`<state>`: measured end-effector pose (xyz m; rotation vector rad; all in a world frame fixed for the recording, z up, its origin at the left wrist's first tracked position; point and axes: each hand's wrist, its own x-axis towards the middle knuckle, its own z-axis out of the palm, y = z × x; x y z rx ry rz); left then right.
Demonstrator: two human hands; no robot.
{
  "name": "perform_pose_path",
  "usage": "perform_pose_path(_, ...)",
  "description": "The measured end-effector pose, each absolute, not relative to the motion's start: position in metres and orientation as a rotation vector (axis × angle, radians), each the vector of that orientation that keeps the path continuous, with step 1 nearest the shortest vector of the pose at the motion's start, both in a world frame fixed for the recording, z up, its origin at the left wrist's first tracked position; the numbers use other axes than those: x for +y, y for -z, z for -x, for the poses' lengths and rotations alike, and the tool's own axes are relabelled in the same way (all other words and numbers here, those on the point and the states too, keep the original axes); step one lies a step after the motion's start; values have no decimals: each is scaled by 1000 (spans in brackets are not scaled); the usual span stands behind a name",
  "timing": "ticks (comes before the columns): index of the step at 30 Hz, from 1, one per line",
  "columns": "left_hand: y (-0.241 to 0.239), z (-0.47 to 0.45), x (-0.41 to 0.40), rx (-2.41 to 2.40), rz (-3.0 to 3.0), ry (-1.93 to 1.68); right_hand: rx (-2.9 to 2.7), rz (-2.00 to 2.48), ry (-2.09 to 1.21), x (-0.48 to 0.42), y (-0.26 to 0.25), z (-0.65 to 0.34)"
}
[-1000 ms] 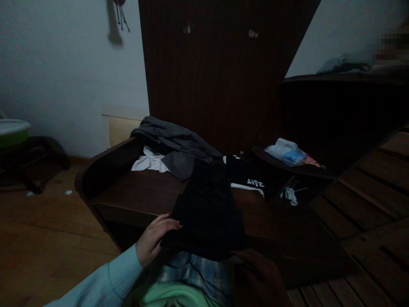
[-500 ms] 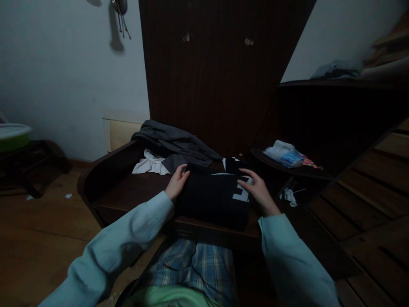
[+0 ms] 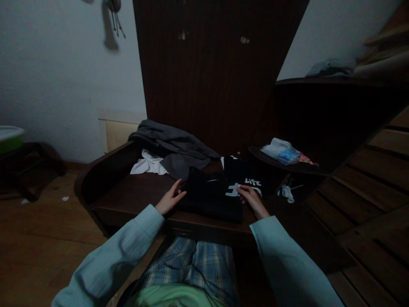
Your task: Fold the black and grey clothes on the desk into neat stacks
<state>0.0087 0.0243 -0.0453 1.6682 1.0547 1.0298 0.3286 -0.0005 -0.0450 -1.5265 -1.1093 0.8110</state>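
Note:
A folded black garment (image 3: 209, 197) with a white print lies on a dark wooden bench (image 3: 128, 197) in front of me. My left hand (image 3: 170, 199) rests at its left edge, fingers stretched out and touching the cloth. My right hand (image 3: 252, 199) lies at its right edge by the white print, fingers flat on the fabric. Just behind it sits another black garment (image 3: 244, 175) with the white word "LIFE".
A grey garment (image 3: 174, 146) and a white cloth (image 3: 148, 163) are heaped at the back of the bench. A dark wardrobe (image 3: 207, 72) stands behind. A small shelf to the right holds plastic packets (image 3: 283, 152). Wooden slats (image 3: 370, 187) run along the right.
The black garment went from hanging over the bench's front edge to a smaller folded bundle. Both hands came onto it, then slid back toward me to its side edges.

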Motion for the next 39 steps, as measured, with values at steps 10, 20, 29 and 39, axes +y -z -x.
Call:
perform_pose_path(10, 33, -13, 16, 1007, -1893, -1237, -1334, 1303, -396, 17, 33, -311)
perform_pose_path(20, 49, -13, 29, 1213, -1740, -1235, -1511, 1558, -121, 32, 34, -301)
perform_pose_path(29, 43, -1, 3, 1220, -1797, -1122, -1473, 1485, -660, -29, 46, -316)
perform_pose_path(39, 41, 5, 10, 1057, -2044, -910, -1657, 1375, -870, -38, 40, -309)
